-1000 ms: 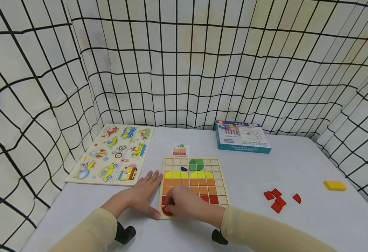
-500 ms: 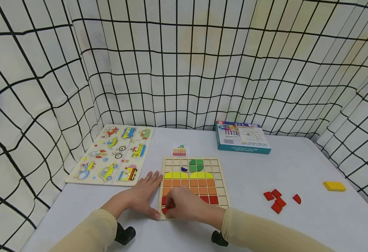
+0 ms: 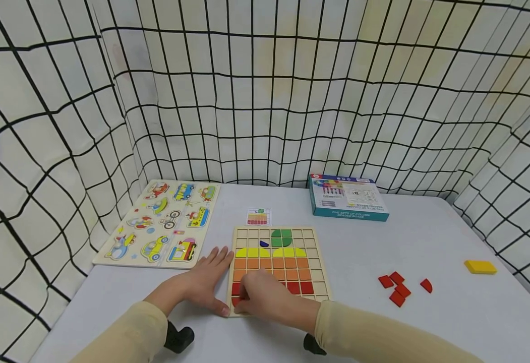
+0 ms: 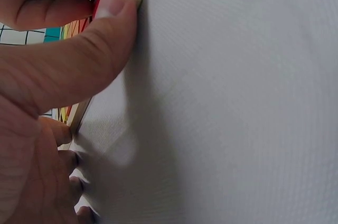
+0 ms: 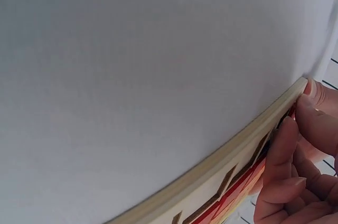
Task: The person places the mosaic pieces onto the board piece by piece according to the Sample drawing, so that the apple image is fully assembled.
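Note:
A wooden grid board (image 3: 321, 277) lies flat, with rows of yellow, orange and red tiles, a green leaf-like group (image 3: 282, 238) and a small dark blue tile (image 3: 263, 244). My left hand (image 3: 205, 282) is spread along its left edge, the thumb at the near-left corner. At that same corner my right hand (image 3: 267, 297) pinches a red rounded tile (image 3: 235, 301) between thumb and forefinger. Most of this tile is hidden by the fingers; a red sliver (image 4: 97, 2) shows in the left wrist view. Bare cells of the board's near row show in the right wrist view.
Several red square tiles (image 3: 397, 298) and one red quarter-round tile (image 3: 426, 286) lie at right, a yellow block (image 3: 480, 267) beyond them. A pattern card (image 3: 258, 217), a vehicle puzzle board (image 3: 156, 227) and a teal box (image 3: 351, 214) sit farther back. Black netting surrounds the table.
The right fingers have shifted slightly left over the red rounded tile, covering more of it at the corner cell. The left hand has stayed in place.

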`<state>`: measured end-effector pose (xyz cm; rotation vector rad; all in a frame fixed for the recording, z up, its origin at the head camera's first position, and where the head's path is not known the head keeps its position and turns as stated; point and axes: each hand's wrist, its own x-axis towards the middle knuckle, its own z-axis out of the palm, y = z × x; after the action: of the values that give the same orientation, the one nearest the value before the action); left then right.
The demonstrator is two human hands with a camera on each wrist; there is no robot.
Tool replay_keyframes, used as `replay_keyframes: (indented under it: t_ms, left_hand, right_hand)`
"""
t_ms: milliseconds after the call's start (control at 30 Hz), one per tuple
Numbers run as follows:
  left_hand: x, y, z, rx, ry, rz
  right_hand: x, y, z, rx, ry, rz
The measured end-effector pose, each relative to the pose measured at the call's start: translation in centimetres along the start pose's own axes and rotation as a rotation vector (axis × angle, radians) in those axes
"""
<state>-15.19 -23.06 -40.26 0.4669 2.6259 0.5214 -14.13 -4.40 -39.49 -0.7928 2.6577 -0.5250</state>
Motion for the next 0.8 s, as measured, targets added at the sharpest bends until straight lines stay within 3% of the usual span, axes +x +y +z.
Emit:
replay_keyframes:
  t_ms: [433,667,800]
  left_hand:
    - [-0.2,0.2,-0.1,-0.007,0.004,-0.010]
    - [-0.1,0.2,-0.1,-0.013,0.008,-0.010]
    - [-0.2,0.3,-0.1,-0.010,0.007,-0.012]
  right_hand:
    - [-0.3,0.2,-0.2,-0.020,0.027,-0.033]
    - [-0.4,0.7,-0.6,0.025,0.027,-0.045]
    - [-0.3,1.3,-1.0,-0.041,0.065,-0.089]
